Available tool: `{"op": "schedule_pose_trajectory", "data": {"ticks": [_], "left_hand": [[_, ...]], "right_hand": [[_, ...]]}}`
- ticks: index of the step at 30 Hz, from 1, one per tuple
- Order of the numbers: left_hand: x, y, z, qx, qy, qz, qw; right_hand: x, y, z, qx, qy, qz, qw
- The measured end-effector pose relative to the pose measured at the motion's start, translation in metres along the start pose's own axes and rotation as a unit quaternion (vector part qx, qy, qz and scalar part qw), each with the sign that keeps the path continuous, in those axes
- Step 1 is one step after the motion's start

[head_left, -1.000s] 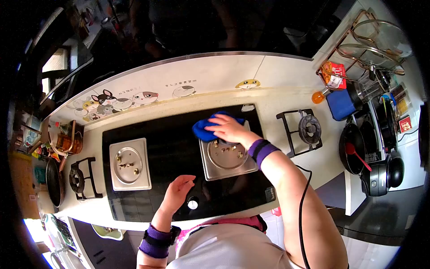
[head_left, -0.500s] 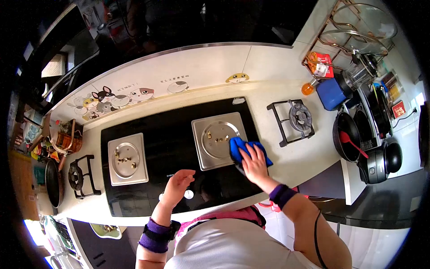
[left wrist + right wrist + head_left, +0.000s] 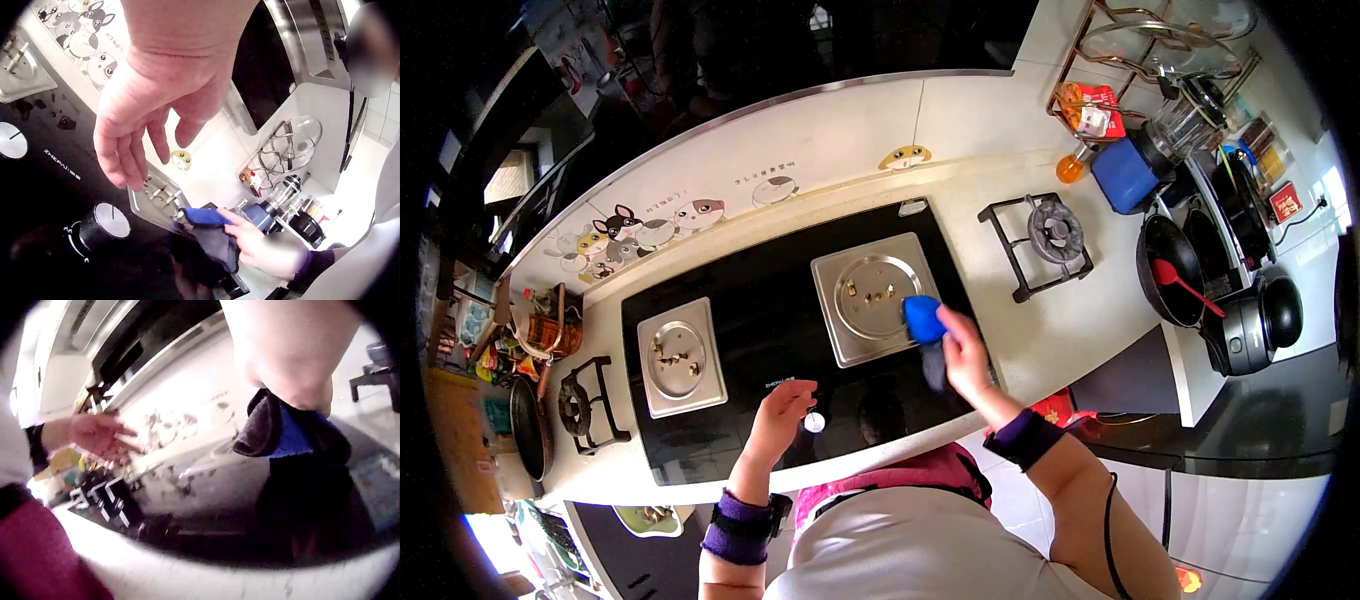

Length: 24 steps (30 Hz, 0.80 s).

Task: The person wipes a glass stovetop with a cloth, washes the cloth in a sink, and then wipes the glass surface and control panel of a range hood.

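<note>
My right hand (image 3: 967,360) pinches a blue and grey cloth (image 3: 924,318) over the right front of the black glass cooktop (image 3: 765,300). In the right wrist view the cloth (image 3: 284,434) hangs folded from the fingertips, close over the dark glass. Beside it lies the right steel burner plate (image 3: 840,340), its burner top off and small brass fittings showing. My left hand (image 3: 775,420) hovers near the front knobs, fingers loosely bent and holding nothing; a knob (image 3: 111,222) stands below it in the left wrist view. The left burner plate (image 3: 665,402) is likewise uncovered.
A pan support with a burner (image 3: 1055,232) sits on the counter to the right, another pan support (image 3: 590,405) to the left. Further right are a wok (image 3: 1155,250) with a red utensil and a blue blender (image 3: 1125,175). A frying pan (image 3: 530,430) stands far left.
My right hand has come from the back of the right burner plate to the cooktop's front right, then lifted the cloth, now bunched and hanging. The left hand stays near the knobs.
</note>
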<state>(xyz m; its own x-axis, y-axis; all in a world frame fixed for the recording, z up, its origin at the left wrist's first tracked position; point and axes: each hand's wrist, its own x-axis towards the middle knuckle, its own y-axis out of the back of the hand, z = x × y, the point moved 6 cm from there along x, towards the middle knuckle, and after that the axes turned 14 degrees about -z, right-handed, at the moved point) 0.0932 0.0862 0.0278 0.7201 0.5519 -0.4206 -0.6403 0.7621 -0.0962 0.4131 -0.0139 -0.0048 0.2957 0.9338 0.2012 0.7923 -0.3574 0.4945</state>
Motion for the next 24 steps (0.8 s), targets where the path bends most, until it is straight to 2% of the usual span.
{"op": "schedule_pose_trajectory", "data": {"ticks": [1, 3, 7, 8, 9, 10, 11, 12, 15, 17, 21, 24], "left_hand": [[-0.002, 0.002, -0.001, -0.005, 0.001, 0.01, 1.0], [-0.006, 0.003, -0.005, -0.025, 0.001, 0.018, 1.0], [-0.013, 0.008, -0.01, -0.005, 0.018, 0.024, 1.0], [-0.015, 0.011, -0.011, -0.006, 0.006, 0.027, 1.0], [-0.016, 0.015, -0.014, -0.006, -0.005, 0.029, 1.0], [-0.018, 0.019, -0.016, -0.007, -0.016, 0.031, 0.999], [-0.019, 0.022, -0.019, -0.006, -0.003, 0.03, 1.0], [-0.02, 0.024, -0.021, -0.005, 0.011, 0.028, 1.0], [-0.025, 0.027, -0.02, -0.002, 0.03, 0.031, 0.999], [-0.027, 0.029, -0.021, -0.001, 0.029, 0.035, 0.999], [-0.029, 0.028, -0.02, -0.007, 0.036, 0.04, 0.999], [-0.03, 0.03, -0.021, -0.002, 0.037, 0.039, 0.999]], "right_hand": [[0.009, 0.014, 0.007, 0.079, -0.009, 0.048, 0.996], [0.023, 0.042, 0.004, 0.148, 0.001, 0.089, 0.985], [0.021, 0.062, 0.0, 0.205, -0.022, 0.017, 0.978], [0.012, 0.055, 0.005, 0.194, -0.042, -0.011, 0.98], [0.004, 0.045, 0.008, 0.08, -0.059, -0.056, 0.993], [-0.003, 0.038, 0.007, -0.103, -0.039, -0.075, 0.991], [-0.009, 0.03, 0.002, -0.282, -0.018, -0.093, 0.955], [-0.012, 0.018, 0.009, -0.337, -0.021, -0.135, 0.932], [-0.015, -0.004, -0.009, -0.327, -0.009, -0.146, 0.934], [-0.019, -0.035, -0.028, -0.335, -0.002, -0.203, 0.92], [-0.014, -0.104, -0.067, -0.285, 0.044, -0.232, 0.929], [0.002, -0.154, -0.091, -0.227, 0.085, -0.288, 0.927]]}}
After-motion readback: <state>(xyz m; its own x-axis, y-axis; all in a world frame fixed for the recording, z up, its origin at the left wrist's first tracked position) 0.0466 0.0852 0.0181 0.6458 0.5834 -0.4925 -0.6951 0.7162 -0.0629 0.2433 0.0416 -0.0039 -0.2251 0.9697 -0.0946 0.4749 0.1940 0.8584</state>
